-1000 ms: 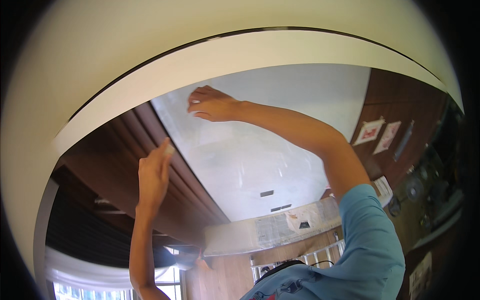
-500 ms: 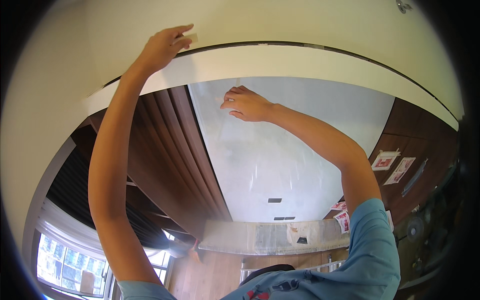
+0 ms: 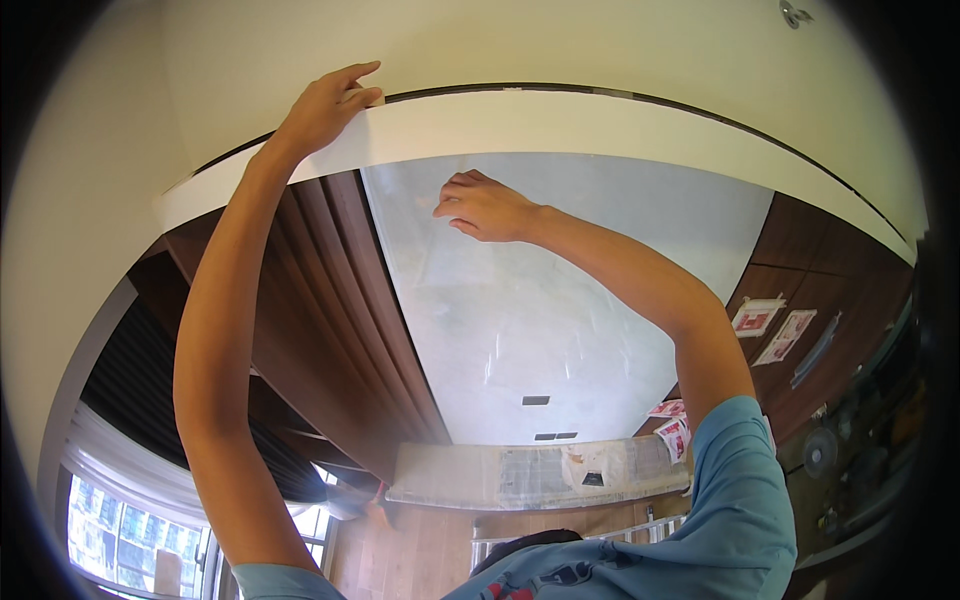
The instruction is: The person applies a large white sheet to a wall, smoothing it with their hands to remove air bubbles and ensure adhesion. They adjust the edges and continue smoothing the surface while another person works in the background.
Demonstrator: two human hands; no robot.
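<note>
My left hand (image 3: 325, 112) reaches up to the pale ceiling border. Its thumb and index finger pinch a small beige strip (image 3: 378, 97), now at the dark slot (image 3: 480, 88) that runs along the border. What the strip is made of I cannot tell. Lower and to the right, my right hand (image 3: 483, 206) hangs in front of the pale grey wall panel (image 3: 560, 290), its fingers curled together. Whatever lies inside those fingers is hidden. The white band (image 3: 560, 125) below the slot passes between the two hands.
Brown slatted panelling (image 3: 340, 290) flanks the grey panel on the left. Papers (image 3: 785, 336) are taped to dark wood doors on the right. Below are a plastic-covered ledge (image 3: 440, 475), a ladder (image 3: 655, 528) and a wooden floor (image 3: 400, 550). A metal fitting (image 3: 795, 14) hangs from the ceiling.
My left hand has come down slightly, bringing the beige strip from above the slot to its edge. My right hand has hardly moved. The view has shifted a little.
</note>
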